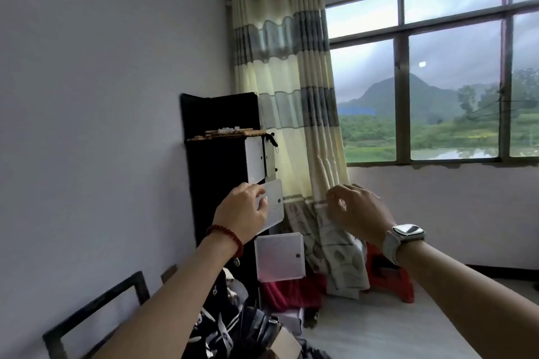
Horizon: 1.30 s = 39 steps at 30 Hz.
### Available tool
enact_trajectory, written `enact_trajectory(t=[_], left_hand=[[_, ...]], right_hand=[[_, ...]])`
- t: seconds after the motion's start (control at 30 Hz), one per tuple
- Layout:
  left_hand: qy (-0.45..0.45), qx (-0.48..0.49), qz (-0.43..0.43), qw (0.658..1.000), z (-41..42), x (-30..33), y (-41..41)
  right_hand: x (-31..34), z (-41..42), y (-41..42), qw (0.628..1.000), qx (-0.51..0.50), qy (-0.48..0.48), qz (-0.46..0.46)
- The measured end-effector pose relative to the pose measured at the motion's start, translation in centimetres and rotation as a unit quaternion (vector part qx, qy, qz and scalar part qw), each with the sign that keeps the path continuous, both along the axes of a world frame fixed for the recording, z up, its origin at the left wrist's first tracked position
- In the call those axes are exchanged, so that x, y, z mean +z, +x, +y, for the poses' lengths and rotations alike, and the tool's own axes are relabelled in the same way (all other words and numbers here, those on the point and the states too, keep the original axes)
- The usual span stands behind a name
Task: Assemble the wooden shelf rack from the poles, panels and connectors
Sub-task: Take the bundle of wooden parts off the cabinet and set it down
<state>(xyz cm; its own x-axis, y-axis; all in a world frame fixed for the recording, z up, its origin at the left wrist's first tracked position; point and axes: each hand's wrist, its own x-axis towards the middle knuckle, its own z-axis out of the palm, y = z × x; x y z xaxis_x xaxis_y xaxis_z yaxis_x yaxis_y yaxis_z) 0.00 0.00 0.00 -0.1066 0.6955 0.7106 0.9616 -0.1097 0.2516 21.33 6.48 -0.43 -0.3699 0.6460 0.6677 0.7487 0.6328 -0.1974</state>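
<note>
Wooden slats and poles (pixel 226 134) lie on a shelf of the black cabinet (pixel 215 178) in the corner, with several small white connectors (pixel 230 129) on top of them. My left hand (pixel 242 214) is raised in front of the cabinet and grips the left edge of a white translucent door panel (pixel 274 204) that has a black knob. Level with it, my right hand (pixel 354 213) hangs in front of the curtain (pixel 294 96) with fingers curled. Whether it pinches the fabric is unclear.
A second white door panel (pixel 280 256) hangs lower on the cabinet. Bags and clothes (pixel 233 318) pile at its foot. A red plastic stool (pixel 390 274) stands under the curtain's end. A dark chair frame (pixel 96 309) is at the lower left, a large window (pixel 449 81) at right.
</note>
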Motion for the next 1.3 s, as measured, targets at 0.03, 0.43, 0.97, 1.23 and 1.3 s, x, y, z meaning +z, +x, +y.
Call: enact_trajectory(t=[0.03,0.43,0.97,1.23,1.3], left_hand=[[-0.010,-0.006,0.000,1.000,1.3,-0.5,0.6],[-0.084,-0.072,0.023,0.994,23.0,-7.3,12.7],[-0.123,-0.036,0.015,0.992,55.6,-7.3,21.9],[-0.121,-0.015,0.033,0.992,73.6,-6.7,18.1],[-0.110,0.002,0.030,0.993,78.5,-5.3,16.1]], right_hand=[[-0.5,0.9,0.5,1.000,-0.003,-0.013,-0.004],[-7.3,19.8,12.6,0.996,-0.006,-0.087,0.015],[-8.1,54.0,21.2,0.991,0.059,-0.117,0.004],[-7.1,73.1,16.4,0.989,0.097,-0.109,-0.025],[-5.6,78.3,14.6,0.989,0.108,-0.099,-0.014]])
